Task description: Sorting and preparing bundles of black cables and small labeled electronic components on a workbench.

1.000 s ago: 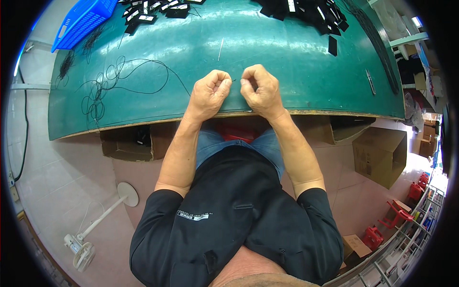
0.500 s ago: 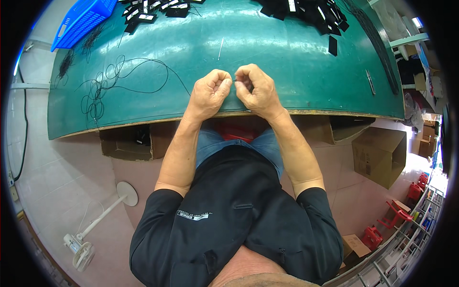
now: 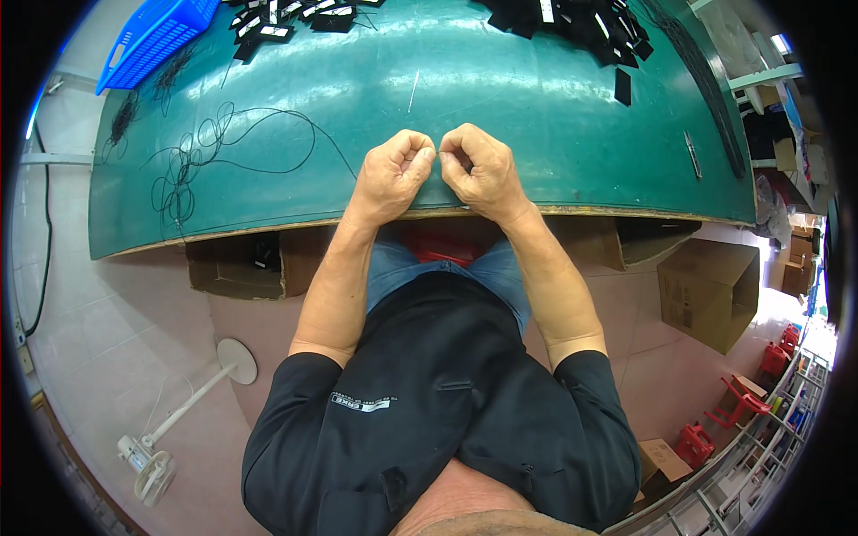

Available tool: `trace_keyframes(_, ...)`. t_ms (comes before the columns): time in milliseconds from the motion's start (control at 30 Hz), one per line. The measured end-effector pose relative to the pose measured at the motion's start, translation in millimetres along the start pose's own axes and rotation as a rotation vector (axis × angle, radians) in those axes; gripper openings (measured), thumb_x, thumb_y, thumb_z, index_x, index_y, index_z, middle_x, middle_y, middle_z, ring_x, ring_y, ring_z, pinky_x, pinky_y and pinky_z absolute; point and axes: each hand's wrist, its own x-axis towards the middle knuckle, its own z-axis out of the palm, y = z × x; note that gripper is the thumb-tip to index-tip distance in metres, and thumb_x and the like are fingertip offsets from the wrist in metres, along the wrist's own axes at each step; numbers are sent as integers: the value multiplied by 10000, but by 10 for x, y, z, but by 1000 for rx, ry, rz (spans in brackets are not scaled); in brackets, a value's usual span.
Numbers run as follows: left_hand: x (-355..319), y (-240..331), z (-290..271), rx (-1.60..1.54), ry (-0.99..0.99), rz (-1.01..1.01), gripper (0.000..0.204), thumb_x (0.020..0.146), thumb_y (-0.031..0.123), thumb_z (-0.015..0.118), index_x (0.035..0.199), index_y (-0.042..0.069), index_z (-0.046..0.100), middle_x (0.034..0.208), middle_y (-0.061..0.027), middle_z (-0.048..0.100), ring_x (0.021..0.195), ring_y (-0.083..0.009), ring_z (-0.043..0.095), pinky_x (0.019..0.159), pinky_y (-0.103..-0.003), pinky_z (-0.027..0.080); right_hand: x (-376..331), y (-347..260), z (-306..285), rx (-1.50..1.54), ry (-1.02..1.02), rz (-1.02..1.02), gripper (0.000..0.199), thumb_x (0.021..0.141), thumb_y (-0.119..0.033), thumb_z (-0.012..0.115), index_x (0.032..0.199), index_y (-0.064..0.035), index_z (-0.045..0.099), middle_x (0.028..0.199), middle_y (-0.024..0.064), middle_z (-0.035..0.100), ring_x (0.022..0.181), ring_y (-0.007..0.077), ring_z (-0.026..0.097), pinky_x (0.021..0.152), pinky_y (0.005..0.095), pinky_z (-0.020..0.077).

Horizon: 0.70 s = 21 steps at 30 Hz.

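My left hand (image 3: pixel 393 175) and my right hand (image 3: pixel 480 171) are raised over the near edge of the green table (image 3: pixel 554 116). Both are closed in a pinch, their fingertips almost meeting. A thin black cord (image 3: pixel 313 134) runs from loose loops on the left of the table to my left hand, where it disappears. Between the fingertips the held cord is mostly hidden, and its end cannot be made out. Beyond my hands a thin white stick-like thing (image 3: pixel 413 91) lies on the table.
Black tag-like pieces lie in piles at the far left (image 3: pixel 268 20) and far right (image 3: pixel 572 22). A blue basket (image 3: pixel 156 40) stands at the left corner. A pen (image 3: pixel 693 154) and a bundle of black cords (image 3: pixel 706 85) lie at right. Cardboard boxes (image 3: pixel 710 290) sit below the edge.
The fingertips of my right hand have dipped slightly toward me. The dark bit that showed between the two pinches is now hardly visible. The things on the table have stayed put.
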Motion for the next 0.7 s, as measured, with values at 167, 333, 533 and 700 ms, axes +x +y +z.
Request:
trace_keyframes(167, -4, -20, -16, 7, 0, -9, 101, 959, 115, 656, 945, 16, 643, 689, 55, 514, 618, -35, 408, 547, -226, 376, -48, 39, -31, -37, 29, 84, 125, 809, 54, 655, 877, -29, 591, 757, 44, 609, 612, 109, 577, 539, 270, 470)
trace_keyframes(333, -4, -20, -10, -9, 8, -17, 95, 956, 108, 656, 946, 14, 643, 684, 53, 516, 617, -34, 413, 544, -226, 376, -20, -15, -5, -8, 2, 106, 119, 814, 51, 648, 883, -27, 591, 750, 44, 608, 603, 106, 574, 539, 263, 471)
trace_keyframes(533, -6, -6, -2, -1, 3, -25, 89, 954, 101, 656, 945, 14, 643, 678, 53, 517, 617, -30, 420, 541, -223, 375, -51, 44, -42, -33, -5, 139, 123, 820, 42, 648, 900, -32, 593, 736, 43, 603, 606, 98, 569, 544, 256, 470)
trace_keyframes(700, -5, -18, -18, -37, 2, -38, 89, 954, 101, 654, 943, 14, 643, 670, 48, 516, 609, -31, 419, 538, -224, 377, -14, -23, -22, -4, 35, 118, 122, 809, 35, 650, 883, -38, 587, 714, 54, 594, 584, 124, 564, 536, 282, 468)
